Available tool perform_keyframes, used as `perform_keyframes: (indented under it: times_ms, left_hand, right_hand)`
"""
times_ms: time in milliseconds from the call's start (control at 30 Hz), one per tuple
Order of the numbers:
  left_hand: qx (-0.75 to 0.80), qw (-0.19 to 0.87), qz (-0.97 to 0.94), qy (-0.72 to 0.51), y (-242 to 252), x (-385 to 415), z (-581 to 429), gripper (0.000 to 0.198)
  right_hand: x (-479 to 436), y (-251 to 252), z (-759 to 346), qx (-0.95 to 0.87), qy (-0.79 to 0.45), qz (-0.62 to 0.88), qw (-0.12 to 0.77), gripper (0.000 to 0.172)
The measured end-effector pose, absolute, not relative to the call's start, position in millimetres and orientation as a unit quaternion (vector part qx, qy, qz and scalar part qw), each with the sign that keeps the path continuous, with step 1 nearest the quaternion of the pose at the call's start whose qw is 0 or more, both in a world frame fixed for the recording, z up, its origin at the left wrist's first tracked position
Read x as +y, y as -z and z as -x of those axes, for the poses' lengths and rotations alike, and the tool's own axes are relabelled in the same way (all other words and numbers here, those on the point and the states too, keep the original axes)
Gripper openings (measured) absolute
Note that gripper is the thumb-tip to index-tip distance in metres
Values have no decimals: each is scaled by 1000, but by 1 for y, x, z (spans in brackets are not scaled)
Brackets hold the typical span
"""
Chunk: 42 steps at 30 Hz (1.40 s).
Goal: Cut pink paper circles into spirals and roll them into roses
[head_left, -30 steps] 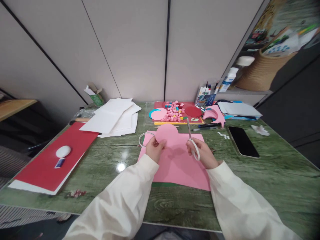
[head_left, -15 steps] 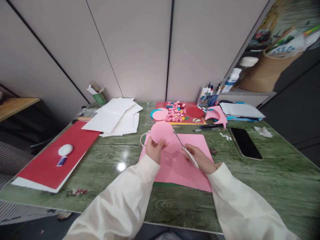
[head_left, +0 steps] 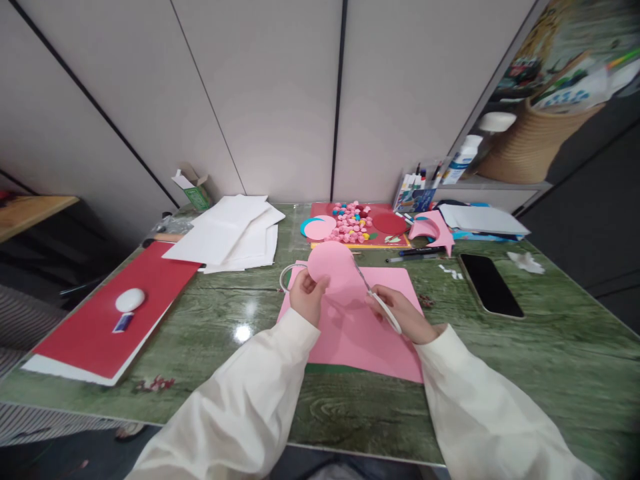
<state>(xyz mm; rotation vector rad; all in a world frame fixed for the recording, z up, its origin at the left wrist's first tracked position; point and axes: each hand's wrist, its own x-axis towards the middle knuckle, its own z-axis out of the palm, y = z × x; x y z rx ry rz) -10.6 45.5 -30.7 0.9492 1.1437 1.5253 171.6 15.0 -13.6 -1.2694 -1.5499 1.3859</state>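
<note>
Between the thumb and fingers of my left hand point(head_left: 307, 297) is a round piece of pink paper point(head_left: 330, 259), held up above the table. My right hand point(head_left: 397, 311) grips white-handled scissors point(head_left: 384, 309), whose blades point up and left at the circle's right edge. Whether the blades touch the paper I cannot tell. Below both hands lies a larger pink sheet point(head_left: 360, 347), with a green edge showing under its near side. A white ring-shaped roll point(head_left: 285, 279), partly behind my left hand, rests at the sheet's left edge.
Small pink pieces point(head_left: 350, 230) and paper circles sit on a red sheet at the back. A curved pink offcut point(head_left: 441, 230), pens point(head_left: 423, 251) and a phone point(head_left: 491, 285) are on the right. White paper point(head_left: 215, 233) and red sheets point(head_left: 100, 333) lie left.
The pink circle has shifted slightly right and turned a little in my left hand. My right hand and the scissors have moved slightly right.
</note>
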Motion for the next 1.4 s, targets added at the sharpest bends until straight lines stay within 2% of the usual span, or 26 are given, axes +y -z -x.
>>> perform_keyframes:
  times_ms: [867, 1400]
  left_hand:
    - [473, 456, -391, -644, 29, 45, 12, 21]
    - [463, 468, -380, -649, 37, 47, 13, 22]
  right_hand:
    - [15, 16, -171, -614, -523, 487, 335, 27]
    - [16, 21, -169, -617, -525, 486, 328, 26]
